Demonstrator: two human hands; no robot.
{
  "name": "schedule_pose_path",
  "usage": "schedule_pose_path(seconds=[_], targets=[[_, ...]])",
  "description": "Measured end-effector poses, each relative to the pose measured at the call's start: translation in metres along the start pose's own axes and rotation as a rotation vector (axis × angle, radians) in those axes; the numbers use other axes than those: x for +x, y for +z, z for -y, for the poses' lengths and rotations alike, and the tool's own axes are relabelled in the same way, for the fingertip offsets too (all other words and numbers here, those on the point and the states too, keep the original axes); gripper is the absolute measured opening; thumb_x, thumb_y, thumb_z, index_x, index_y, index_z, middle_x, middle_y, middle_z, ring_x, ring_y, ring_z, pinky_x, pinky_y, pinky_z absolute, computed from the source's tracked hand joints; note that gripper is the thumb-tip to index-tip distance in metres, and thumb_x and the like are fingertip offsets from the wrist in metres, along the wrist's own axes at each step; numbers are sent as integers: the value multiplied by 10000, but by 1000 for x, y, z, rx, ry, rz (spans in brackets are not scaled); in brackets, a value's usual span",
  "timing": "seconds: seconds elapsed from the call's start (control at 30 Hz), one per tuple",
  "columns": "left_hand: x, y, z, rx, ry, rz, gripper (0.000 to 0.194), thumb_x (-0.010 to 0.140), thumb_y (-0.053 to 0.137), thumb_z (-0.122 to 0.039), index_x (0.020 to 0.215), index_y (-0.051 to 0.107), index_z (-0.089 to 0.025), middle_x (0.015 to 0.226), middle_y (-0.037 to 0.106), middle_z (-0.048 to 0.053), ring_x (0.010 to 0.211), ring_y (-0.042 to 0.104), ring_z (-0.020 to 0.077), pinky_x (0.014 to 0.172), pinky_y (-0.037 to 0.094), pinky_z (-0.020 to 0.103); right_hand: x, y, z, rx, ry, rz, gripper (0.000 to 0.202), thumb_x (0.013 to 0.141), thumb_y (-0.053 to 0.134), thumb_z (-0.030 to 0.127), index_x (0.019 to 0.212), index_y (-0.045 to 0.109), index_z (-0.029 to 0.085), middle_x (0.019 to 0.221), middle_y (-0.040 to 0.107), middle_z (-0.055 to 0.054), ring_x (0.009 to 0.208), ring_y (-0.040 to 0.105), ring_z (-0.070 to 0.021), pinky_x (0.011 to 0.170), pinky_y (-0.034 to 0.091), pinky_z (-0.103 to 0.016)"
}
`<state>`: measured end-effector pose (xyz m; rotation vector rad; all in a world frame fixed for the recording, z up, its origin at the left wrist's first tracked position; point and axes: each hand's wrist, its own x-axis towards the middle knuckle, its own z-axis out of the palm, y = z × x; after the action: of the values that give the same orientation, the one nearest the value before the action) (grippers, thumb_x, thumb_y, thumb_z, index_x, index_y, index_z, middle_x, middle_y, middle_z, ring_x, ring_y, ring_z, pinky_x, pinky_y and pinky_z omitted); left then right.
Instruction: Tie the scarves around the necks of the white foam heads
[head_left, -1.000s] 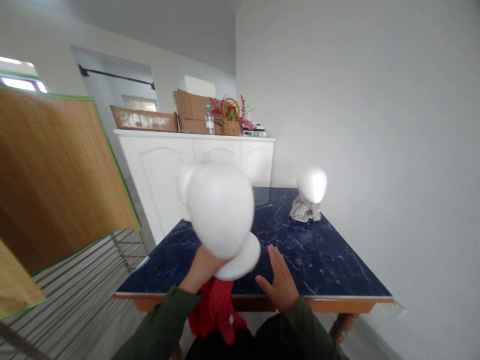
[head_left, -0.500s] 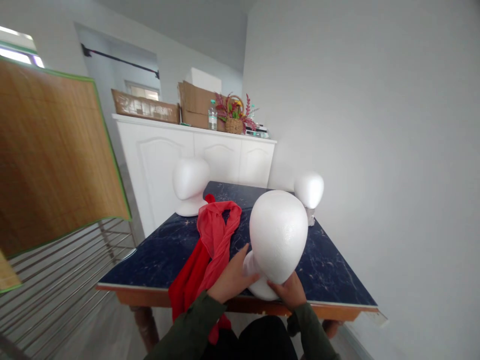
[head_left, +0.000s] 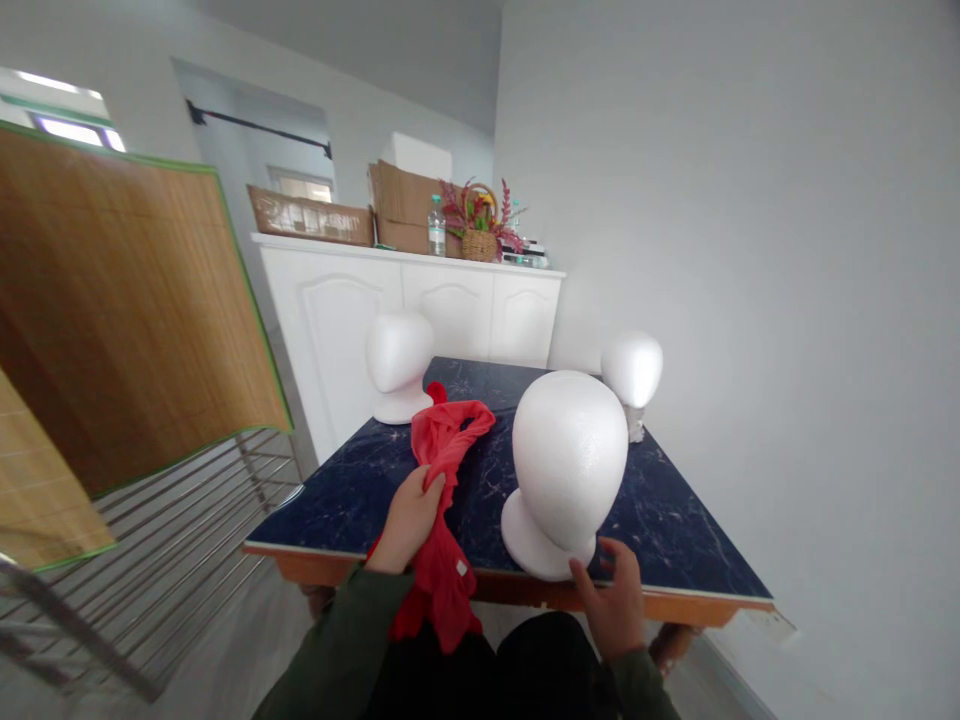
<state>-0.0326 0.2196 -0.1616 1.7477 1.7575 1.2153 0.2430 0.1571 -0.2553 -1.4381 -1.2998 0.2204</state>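
Left hand (head_left: 411, 512) grips red scarf (head_left: 444, 560) draped over near edge of table (head_left: 480, 525), left of near foam mannequin head (head_left: 570, 455); best gathered loosely. Right hand (head_left: 616, 602) half-spread by its base, contact unclear; light touch would steady.

My sleeves (head_left: 337, 640), scarf (head_left: 442, 555): matt cloth. Nearest mannequin head (head_left: 570, 450): smooth foam, slight sheen. Tabletop (head_left: 675, 530): glossy, marble-look. Rack (head_left: 82, 631): metal.

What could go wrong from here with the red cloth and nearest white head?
The red cloth hangs over the near edge of the table, so it might slide down if the left grip loosens. The nearest white head stands close to that edge, by the right grip; a bump could tip it.
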Motion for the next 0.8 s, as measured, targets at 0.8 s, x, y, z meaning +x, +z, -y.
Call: schedule_pose_path(seconds=[0.8], targets=[[-58,-71,-24,-55,356,774,205,673,529,-319,784,634,-182,772,648,42,780,597,231,779,453,364,44,-69,199,872,410,1100,298,613,707,385,800,641,163,510,531,26,416,453,-86,413,384,-205]])
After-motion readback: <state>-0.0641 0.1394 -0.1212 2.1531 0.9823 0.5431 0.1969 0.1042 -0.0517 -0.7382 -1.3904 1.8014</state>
